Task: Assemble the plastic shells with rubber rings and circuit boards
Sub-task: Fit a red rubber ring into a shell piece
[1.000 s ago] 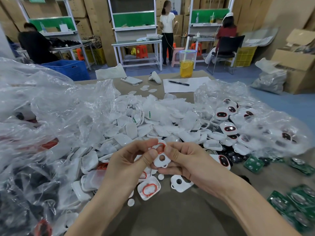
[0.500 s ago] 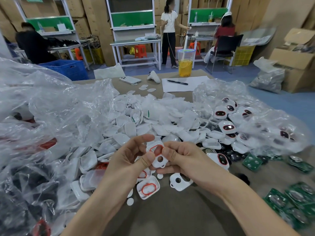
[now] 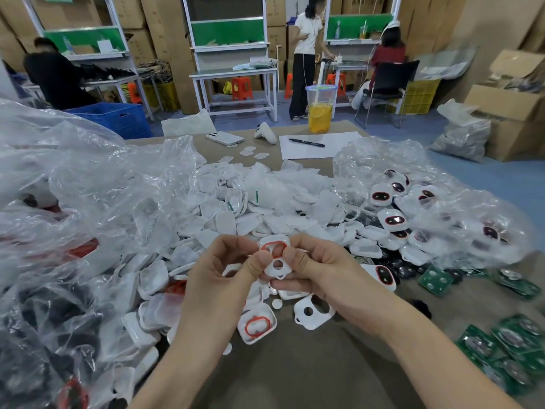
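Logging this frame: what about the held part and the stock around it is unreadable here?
1. Head view: whether the red ring sits fully in the held shell; the left hand and right hand cover its edges.
2. Head view: contents of the left bag; crinkled film veils them.
3. Head view: circuit boards; blurred, cut by the right edge.

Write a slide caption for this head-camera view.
Left hand and right hand pinch a white shell fitted with a red rubber ring, near green circuit boards.
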A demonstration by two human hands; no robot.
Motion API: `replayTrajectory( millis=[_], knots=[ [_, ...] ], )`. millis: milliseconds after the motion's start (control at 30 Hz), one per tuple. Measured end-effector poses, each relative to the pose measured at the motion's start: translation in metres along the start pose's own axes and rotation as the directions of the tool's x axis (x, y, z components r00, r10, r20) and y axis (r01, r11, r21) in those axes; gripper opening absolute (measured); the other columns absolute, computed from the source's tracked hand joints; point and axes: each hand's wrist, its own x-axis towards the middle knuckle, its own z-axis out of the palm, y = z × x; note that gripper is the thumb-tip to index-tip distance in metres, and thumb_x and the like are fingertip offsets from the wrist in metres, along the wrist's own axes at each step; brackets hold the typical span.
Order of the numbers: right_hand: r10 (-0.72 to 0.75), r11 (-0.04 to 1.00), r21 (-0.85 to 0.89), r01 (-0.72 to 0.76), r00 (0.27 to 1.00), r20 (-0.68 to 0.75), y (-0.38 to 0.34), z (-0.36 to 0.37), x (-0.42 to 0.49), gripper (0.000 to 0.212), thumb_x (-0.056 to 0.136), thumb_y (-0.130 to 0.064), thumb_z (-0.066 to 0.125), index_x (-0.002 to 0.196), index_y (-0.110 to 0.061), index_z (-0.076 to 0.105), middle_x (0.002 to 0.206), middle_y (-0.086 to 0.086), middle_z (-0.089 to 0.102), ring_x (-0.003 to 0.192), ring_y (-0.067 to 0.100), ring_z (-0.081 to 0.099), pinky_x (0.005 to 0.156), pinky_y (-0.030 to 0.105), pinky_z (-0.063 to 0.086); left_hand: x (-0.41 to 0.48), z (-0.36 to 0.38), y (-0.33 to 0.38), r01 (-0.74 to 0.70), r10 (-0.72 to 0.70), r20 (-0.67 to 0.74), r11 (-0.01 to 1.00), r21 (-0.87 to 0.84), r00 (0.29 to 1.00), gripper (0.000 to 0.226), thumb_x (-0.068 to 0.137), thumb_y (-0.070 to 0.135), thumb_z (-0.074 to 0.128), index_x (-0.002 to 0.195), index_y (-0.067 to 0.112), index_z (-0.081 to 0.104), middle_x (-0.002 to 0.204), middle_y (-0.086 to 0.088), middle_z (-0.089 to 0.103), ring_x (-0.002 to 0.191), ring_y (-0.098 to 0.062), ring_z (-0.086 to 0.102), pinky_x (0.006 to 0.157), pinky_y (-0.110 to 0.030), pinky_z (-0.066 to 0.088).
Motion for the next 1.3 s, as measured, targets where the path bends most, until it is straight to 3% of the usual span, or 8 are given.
replayTrajectory(
  millis=[133,433,733,800,900,1033,1200,1300],
  knots=[
    [-0.037,0.999,-0.032,0.034,0.996,-0.076,-0.001,0.004,-0.001,0.020,0.088,-0.030,0.066,0.096,-0.013,0.073,0.108,0.014,0.074,0.099,0.027,0.074,0.087,0.025,0.057,-0.005,0.005,0.001,-0.026,0.029,-0.069,0.998,0.053,0.997,0.007,0.083,0.026,0.077,0.082,0.023,0.071,0.081,0.011,0.075,0.072,0.001,0.068,0.059,-0.007,0.046],
    [-0.095,0.992,-0.099,0.082,0.985,-0.142,0.003,0.008,-0.001,0.018,0.098,-0.009,0.059,0.088,-0.016,0.074,0.086,0.002,0.076,0.089,0.014,0.073,0.081,0.022,0.057,-0.014,0.016,-0.002,-0.028,0.033,-0.170,0.999,0.026,0.985,0.007,0.087,0.025,0.076,0.082,0.025,0.072,0.083,0.016,0.075,0.080,0.004,0.069,0.065,-0.003,0.044],
    [-0.150,0.983,-0.136,0.120,0.960,-0.237,0.011,0.020,0.002,0.038,0.098,-0.008,0.059,0.076,-0.032,0.079,0.088,-0.005,0.077,0.086,0.014,0.073,0.075,0.016,0.056,-0.020,0.030,-0.010,-0.095,0.083,-0.276,0.995,-0.032,0.958,0.009,0.091,0.015,0.071,0.084,0.020,0.070,0.086,0.020,0.075,0.084,0.009,0.068,0.066,-0.001,0.045],
    [-0.147,0.986,-0.119,0.121,0.959,-0.241,0.011,0.020,0.003,0.035,0.098,-0.007,0.058,0.076,-0.025,0.078,0.087,-0.005,0.077,0.085,0.013,0.073,0.074,0.016,0.056,-0.021,0.031,-0.011,-0.110,0.094,-0.278,0.993,-0.042,0.956,0.011,0.091,0.014,0.072,0.084,0.021,0.070,0.087,0.020,0.075,0.084,0.009,0.068,0.066,-0.001,0.045],
    [-0.140,0.988,-0.097,0.119,0.961,-0.240,0.012,0.018,0.003,0.022,0.098,-0.006,0.057,0.089,-0.016,0.075,0.090,0.003,0.076,0.089,0.017,0.073,0.076,0.019,0.057,-0.021,0.031,-0.013,-0.121,0.099,-0.281,0.991,-0.059,0.955,0.012,0.090,0.018,0.073,0.082,0.027,0.071,0.091,0.021,0.075,0.088,0.008,0.069,0.067,-0.006,0.049],
    [-0.126,0.991,-0.078,0.111,0.965,-0.230,0.013,0.016,0.004,0.024,0.096,-0.013,0.060,0.084,-0.022,0.079,0.092,0.001,0.077,0.088,0.019,0.075,0.077,0.019,0.057,-0.024,0.032,-0.014,-0.079,0.057,-0.270,0.994,-0.075,0.961,0.002,0.087,0.034,0.073,0.085,0.034,0.072,0.104,0.022,0.074,0.088,0.006,0.070,0.064,-0.027,0.057],
    [-0.093,0.996,-0.011,0.093,0.972,-0.214,0.016,0.012,0.004,0.017,0.097,-0.015,0.058,0.097,-0.017,0.075,0.099,0.003,0.077,0.095,0.023,0.075,0.086,0.026,0.058,-0.025,0.031,-0.013,-0.051,0.036,-0.239,0.997,-0.059,0.970,0.011,0.082,0.044,0.074,0.089,0.036,0.071,0.112,0.026,0.070,0.067,0.003,0.060,0.062,-0.034,0.052],
    [-0.061,0.997,0.032,0.068,0.982,-0.181,0.016,0.010,0.003,0.024,0.089,-0.025,0.061,0.105,-0.013,0.072,0.109,0.009,0.075,0.097,0.029,0.074,0.096,0.035,0.056,-0.024,0.030,-0.014,-0.088,0.082,-0.234,0.996,-0.014,0.969,0.013,0.080,0.050,0.070,0.087,0.039,0.070,0.112,0.027,0.070,0.067,0.001,0.059,0.059,-0.025,0.045]
  ],
)
